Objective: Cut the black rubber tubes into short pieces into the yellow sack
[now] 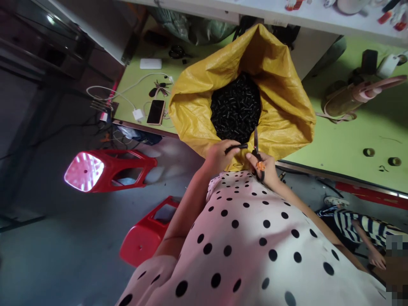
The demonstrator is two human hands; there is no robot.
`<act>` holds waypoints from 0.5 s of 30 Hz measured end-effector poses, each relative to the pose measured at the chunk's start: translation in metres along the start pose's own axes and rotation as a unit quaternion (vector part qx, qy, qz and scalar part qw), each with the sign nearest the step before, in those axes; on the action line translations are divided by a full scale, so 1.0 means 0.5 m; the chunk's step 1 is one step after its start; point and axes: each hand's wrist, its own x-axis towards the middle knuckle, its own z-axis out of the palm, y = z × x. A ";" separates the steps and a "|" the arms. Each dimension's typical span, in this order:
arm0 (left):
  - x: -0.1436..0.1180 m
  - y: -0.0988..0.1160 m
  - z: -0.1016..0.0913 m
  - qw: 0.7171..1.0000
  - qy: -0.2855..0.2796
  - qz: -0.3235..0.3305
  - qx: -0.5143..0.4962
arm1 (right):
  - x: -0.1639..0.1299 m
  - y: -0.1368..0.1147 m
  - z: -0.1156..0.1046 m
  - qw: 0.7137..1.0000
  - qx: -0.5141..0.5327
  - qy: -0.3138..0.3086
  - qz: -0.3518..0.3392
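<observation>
Black tube [243,146] pinched in left hand [219,155] | right hand [268,170] grasping scissors [258,157] | yellow sack [197,91] of short black pieces [236,106], upper centre of frame

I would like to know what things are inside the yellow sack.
The open yellow sack holds a heap of small black pieces, many short and rod-like. Only their top layer shows; anything deeper, and the sack's bottom, is covered.
</observation>
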 end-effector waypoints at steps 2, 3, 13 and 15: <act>-0.006 0.009 0.013 0.997 -0.071 0.022 -0.019 | 0.011 -0.016 -0.009 0.999 0.033 -0.009 -0.005; -0.008 0.012 0.021 0.995 -0.093 0.021 -0.028 | 0.018 -0.024 -0.015 0.999 0.041 -0.005 -0.011; 0.013 0.000 0.013 0.997 0.058 -0.031 -0.027 | 0.026 -0.016 -0.075 0.999 -0.035 0.008 0.002; 0.017 0.003 0.008 0.997 0.073 -0.017 -0.024 | 0.010 -0.008 -0.070 0.998 -0.050 -0.043 0.021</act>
